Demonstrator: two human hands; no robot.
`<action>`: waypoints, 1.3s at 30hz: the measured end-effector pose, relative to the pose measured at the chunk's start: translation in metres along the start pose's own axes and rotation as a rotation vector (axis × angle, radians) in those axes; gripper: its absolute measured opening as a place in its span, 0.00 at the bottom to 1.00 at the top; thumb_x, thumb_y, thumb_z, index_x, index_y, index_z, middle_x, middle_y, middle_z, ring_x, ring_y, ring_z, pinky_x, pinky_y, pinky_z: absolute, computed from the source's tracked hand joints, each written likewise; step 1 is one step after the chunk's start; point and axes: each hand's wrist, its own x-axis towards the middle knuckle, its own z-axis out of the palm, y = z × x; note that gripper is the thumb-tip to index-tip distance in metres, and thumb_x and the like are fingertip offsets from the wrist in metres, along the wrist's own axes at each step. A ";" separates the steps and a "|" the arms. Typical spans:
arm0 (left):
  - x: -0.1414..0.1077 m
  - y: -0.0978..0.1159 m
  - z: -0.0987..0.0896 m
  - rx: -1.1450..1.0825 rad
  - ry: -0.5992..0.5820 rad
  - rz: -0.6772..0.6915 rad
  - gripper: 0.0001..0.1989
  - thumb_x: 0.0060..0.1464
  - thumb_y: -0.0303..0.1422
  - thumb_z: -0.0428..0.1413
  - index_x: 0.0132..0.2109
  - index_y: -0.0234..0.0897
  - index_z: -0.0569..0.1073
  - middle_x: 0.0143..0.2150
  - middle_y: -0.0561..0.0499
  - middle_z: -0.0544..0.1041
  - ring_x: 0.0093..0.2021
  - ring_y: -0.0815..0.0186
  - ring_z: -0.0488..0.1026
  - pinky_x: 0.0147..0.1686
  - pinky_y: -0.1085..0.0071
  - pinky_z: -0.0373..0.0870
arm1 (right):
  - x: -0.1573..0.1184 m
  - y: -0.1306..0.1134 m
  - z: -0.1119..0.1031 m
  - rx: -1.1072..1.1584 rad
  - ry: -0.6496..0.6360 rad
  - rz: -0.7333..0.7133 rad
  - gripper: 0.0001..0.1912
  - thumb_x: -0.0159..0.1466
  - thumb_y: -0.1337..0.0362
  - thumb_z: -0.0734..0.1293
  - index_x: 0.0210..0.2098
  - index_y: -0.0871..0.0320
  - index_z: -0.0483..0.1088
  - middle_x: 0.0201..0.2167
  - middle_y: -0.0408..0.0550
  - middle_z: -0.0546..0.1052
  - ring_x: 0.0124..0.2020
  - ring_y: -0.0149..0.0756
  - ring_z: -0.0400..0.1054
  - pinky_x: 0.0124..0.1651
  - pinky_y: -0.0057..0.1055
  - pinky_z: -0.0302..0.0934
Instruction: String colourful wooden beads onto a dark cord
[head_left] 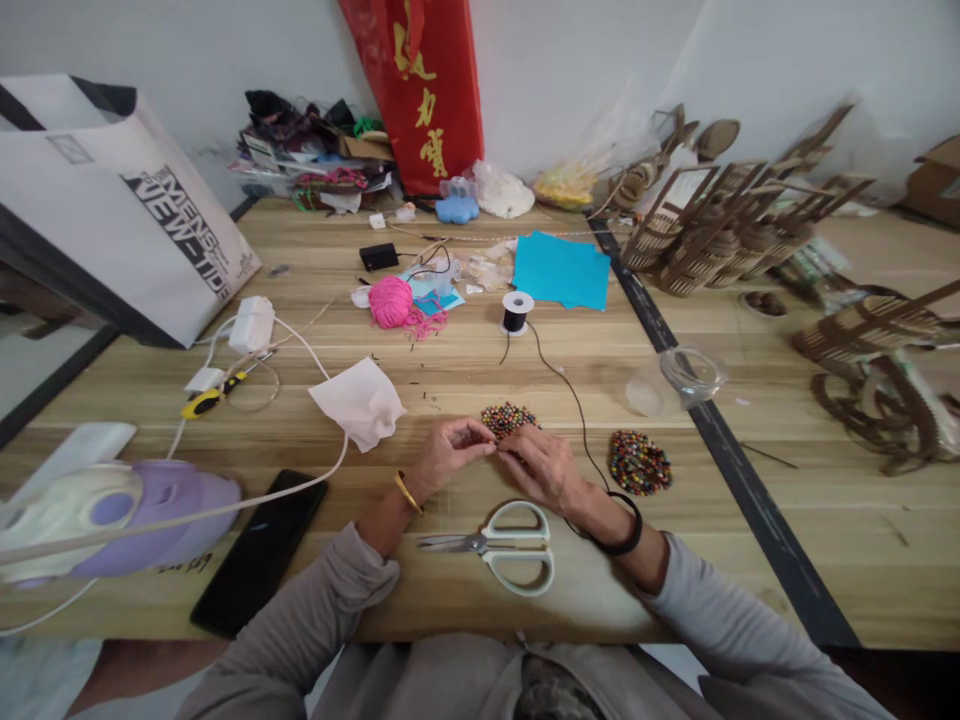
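My left hand and my right hand meet fingertip to fingertip over the table, both closed in a pinch. Whatever sits between the fingertips is too small to name. Just beyond them lies a pile of multicoloured beads, partly covered by my right hand. A coiled heap of similar beads rests to the right. Black cord runs from a white-ended spool towards my right wrist, where my arm hides part of it. White-handled scissors lie between my forearms, blades pointing left.
On the left are a phone, a purple-and-white appliance with its cord, a yellow cutter and white tissue. Farther back lie pink yarn and blue sheets. Clear tape rolls and woven baskets stand right.
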 end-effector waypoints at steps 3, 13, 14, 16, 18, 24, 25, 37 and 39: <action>0.000 0.000 0.000 0.011 0.002 0.003 0.15 0.38 0.38 0.66 0.29 0.31 0.74 0.27 0.51 0.75 0.29 0.70 0.70 0.33 0.74 0.66 | 0.001 -0.001 -0.001 -0.008 0.005 -0.002 0.04 0.67 0.68 0.59 0.39 0.57 0.65 0.31 0.48 0.73 0.33 0.33 0.67 0.33 0.28 0.61; 0.001 -0.001 -0.001 0.005 0.003 -0.006 0.14 0.39 0.36 0.66 0.30 0.30 0.75 0.29 0.50 0.76 0.32 0.69 0.71 0.37 0.73 0.67 | 0.003 -0.003 -0.006 -0.007 0.038 0.043 0.05 0.67 0.69 0.58 0.39 0.57 0.65 0.34 0.51 0.73 0.35 0.34 0.67 0.35 0.29 0.63; 0.001 -0.001 -0.001 0.006 0.002 -0.011 0.14 0.39 0.36 0.66 0.31 0.30 0.75 0.30 0.49 0.77 0.32 0.69 0.71 0.37 0.72 0.67 | 0.003 -0.003 -0.007 -0.010 0.036 0.042 0.05 0.67 0.69 0.58 0.39 0.57 0.65 0.34 0.51 0.73 0.35 0.34 0.67 0.35 0.29 0.63; 0.001 -0.002 -0.001 0.012 0.002 -0.017 0.13 0.39 0.36 0.66 0.31 0.31 0.75 0.30 0.49 0.77 0.33 0.68 0.72 0.37 0.72 0.68 | 0.003 -0.003 -0.007 -0.012 0.033 0.041 0.05 0.67 0.69 0.58 0.39 0.58 0.65 0.34 0.51 0.73 0.35 0.34 0.67 0.35 0.29 0.63; 0.001 -0.002 -0.002 0.020 0.001 -0.017 0.13 0.40 0.36 0.66 0.31 0.31 0.76 0.30 0.49 0.77 0.33 0.68 0.72 0.37 0.72 0.68 | 0.003 -0.002 -0.006 -0.015 0.031 0.043 0.05 0.67 0.69 0.58 0.39 0.58 0.65 0.34 0.51 0.73 0.35 0.34 0.67 0.35 0.29 0.62; 0.001 -0.004 -0.002 0.034 -0.014 -0.016 0.13 0.40 0.36 0.66 0.32 0.31 0.76 0.32 0.48 0.78 0.33 0.67 0.73 0.38 0.71 0.69 | 0.003 -0.002 -0.007 -0.032 0.025 0.040 0.06 0.67 0.68 0.58 0.39 0.58 0.65 0.33 0.50 0.73 0.34 0.33 0.66 0.34 0.28 0.61; 0.001 -0.004 -0.002 0.034 -0.018 -0.017 0.13 0.40 0.36 0.65 0.32 0.31 0.76 0.32 0.48 0.78 0.34 0.66 0.73 0.38 0.71 0.69 | 0.003 -0.003 -0.007 -0.033 0.022 0.039 0.06 0.67 0.68 0.58 0.38 0.58 0.66 0.33 0.50 0.73 0.34 0.33 0.66 0.34 0.28 0.61; 0.002 -0.007 -0.003 0.032 -0.008 -0.023 0.10 0.41 0.32 0.65 0.33 0.31 0.77 0.33 0.48 0.79 0.35 0.67 0.73 0.39 0.71 0.69 | 0.003 -0.003 -0.005 -0.029 0.012 0.048 0.05 0.67 0.69 0.58 0.38 0.57 0.65 0.34 0.50 0.72 0.34 0.34 0.66 0.34 0.28 0.61; 0.002 -0.007 -0.003 0.032 -0.004 -0.020 0.10 0.41 0.32 0.65 0.33 0.31 0.77 0.32 0.48 0.79 0.34 0.67 0.73 0.39 0.71 0.69 | 0.003 -0.002 -0.005 -0.029 0.012 0.047 0.04 0.67 0.69 0.59 0.38 0.57 0.65 0.33 0.50 0.72 0.34 0.34 0.66 0.33 0.28 0.61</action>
